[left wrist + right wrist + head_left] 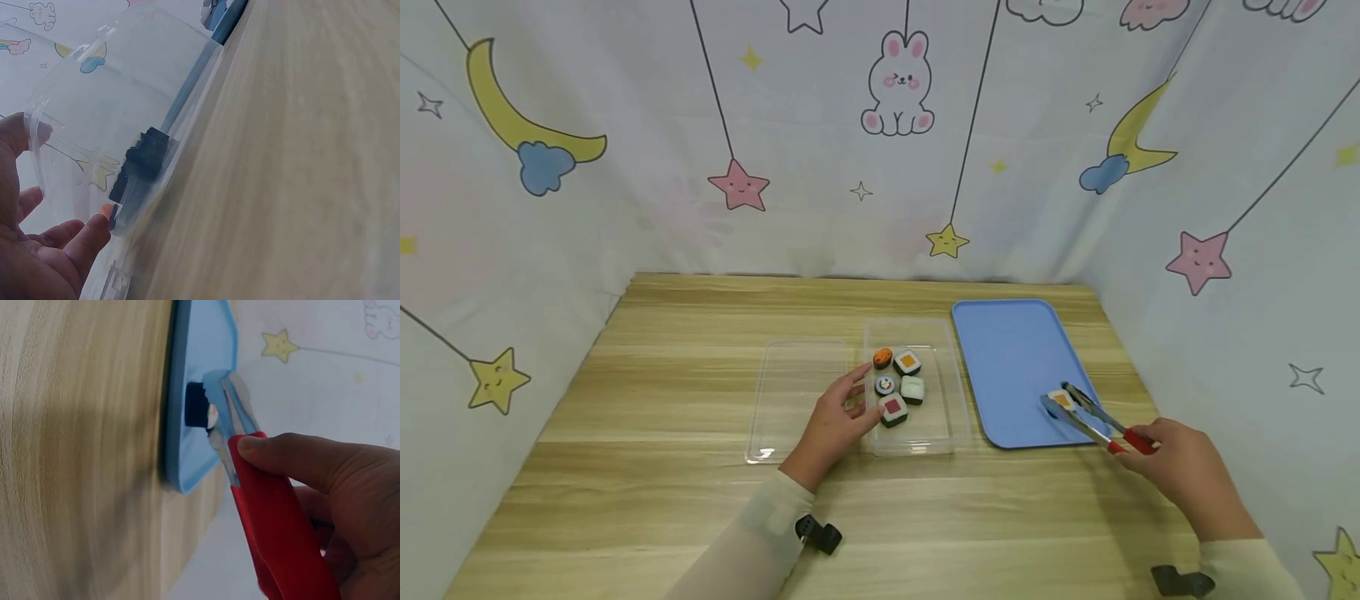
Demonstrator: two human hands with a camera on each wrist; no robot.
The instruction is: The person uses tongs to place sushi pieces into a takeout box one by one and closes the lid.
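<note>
My left hand (837, 422) holds the left rim of a clear plastic container (957, 392), thumb and fingers spread along its edge. Several toy sushi pieces stand inside, among them a roll with a red centre (893, 409), one with an orange centre (907, 362) and an orange-topped piece (882, 358). My right hand (1183, 467) grips metal tongs with red handles (278, 519). The blue tong tips lie around another sushi piece with an orange centre (1062, 400) at the right front of a blue tray (1011, 358). In the right wrist view this dark-sided piece touches the tray.
A clear plastic lid (793, 400) lies flat left of the container. All this is on a wood-grain table (662, 400). A white printed curtain (820, 233) closes off the back and both sides.
</note>
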